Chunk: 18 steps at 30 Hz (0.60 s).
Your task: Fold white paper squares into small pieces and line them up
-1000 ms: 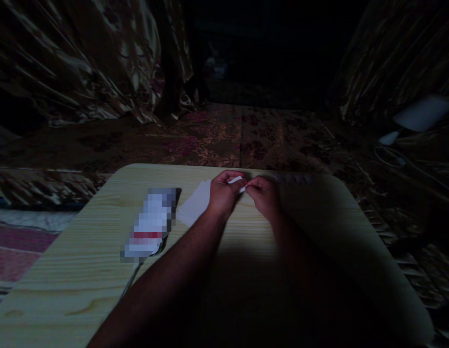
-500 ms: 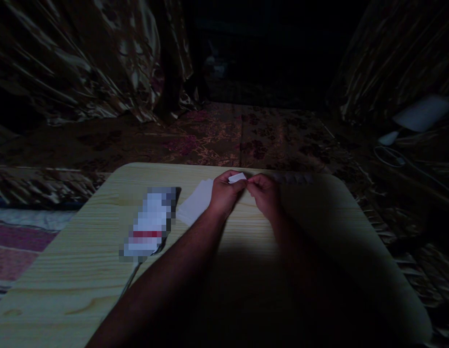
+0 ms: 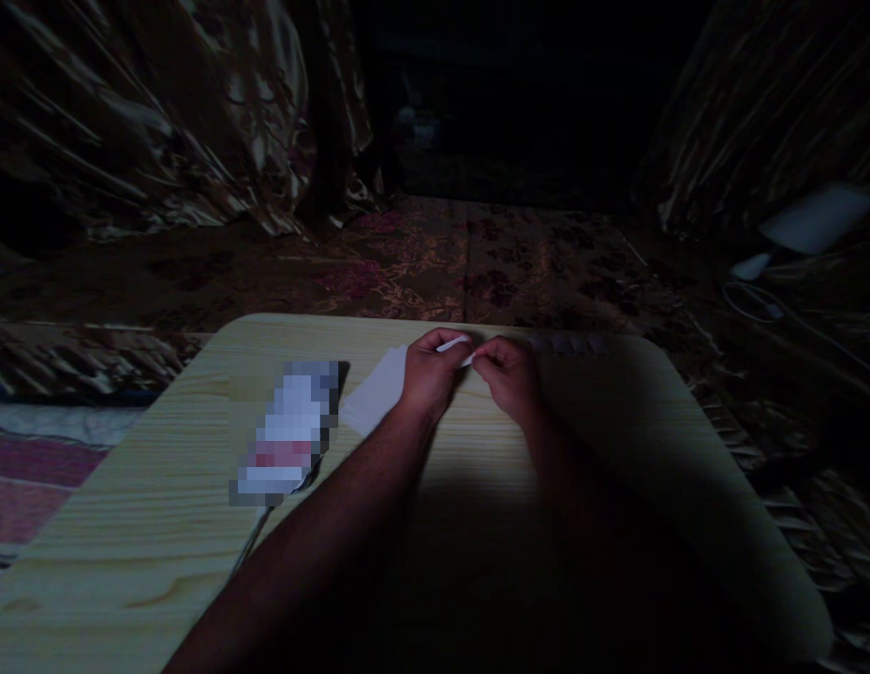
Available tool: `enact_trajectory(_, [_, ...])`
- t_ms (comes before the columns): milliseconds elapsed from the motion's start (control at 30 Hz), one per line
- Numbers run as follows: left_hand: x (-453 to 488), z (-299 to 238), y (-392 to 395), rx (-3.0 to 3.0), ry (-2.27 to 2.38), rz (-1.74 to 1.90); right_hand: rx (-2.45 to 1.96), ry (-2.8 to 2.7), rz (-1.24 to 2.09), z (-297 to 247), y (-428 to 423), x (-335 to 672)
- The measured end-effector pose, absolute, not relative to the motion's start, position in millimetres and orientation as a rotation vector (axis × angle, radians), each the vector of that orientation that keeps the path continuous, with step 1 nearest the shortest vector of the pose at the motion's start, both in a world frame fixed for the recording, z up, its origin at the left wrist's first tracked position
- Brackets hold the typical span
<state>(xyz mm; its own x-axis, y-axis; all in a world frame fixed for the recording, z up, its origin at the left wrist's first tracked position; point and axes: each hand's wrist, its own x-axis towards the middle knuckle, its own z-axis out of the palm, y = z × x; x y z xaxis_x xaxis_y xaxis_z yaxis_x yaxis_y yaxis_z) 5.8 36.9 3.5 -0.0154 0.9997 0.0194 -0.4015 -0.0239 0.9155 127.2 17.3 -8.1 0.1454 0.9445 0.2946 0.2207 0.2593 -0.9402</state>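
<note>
Between my two hands is a small piece of white paper [image 3: 451,345], now seen as a narrow, slightly curved strip. My left hand [image 3: 432,373] is closed on it, thumb on top. The fingertips of my right hand [image 3: 508,373] pinch its right end. Both hands are just above the far side of the wooden table [image 3: 160,524]. White paper sheets [image 3: 376,391] lie on the table just left of my left hand, partly hidden by it. Dim light hides the finer details of the fingers.
A phone-like device [image 3: 287,426], its screen blurred out, lies at left with a cable [image 3: 250,543] attached. Several small pale pieces [image 3: 567,344] line the far edge, right of my hands. Beyond are patterned cloth [image 3: 420,262], curtains [image 3: 216,103] and a white lamp [image 3: 819,219].
The paper has tilted and bent between my fingers, from a flat rectangle to a narrow curved strip. My hands have shifted very slightly left.
</note>
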Motion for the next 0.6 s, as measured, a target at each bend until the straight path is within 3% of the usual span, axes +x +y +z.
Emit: enact_trajectory(600, [6.2, 5.4, 38.3, 0.909, 0.917, 1.430, -1.273, -1.338, 0.759, -8.1, 17.5, 127.4])
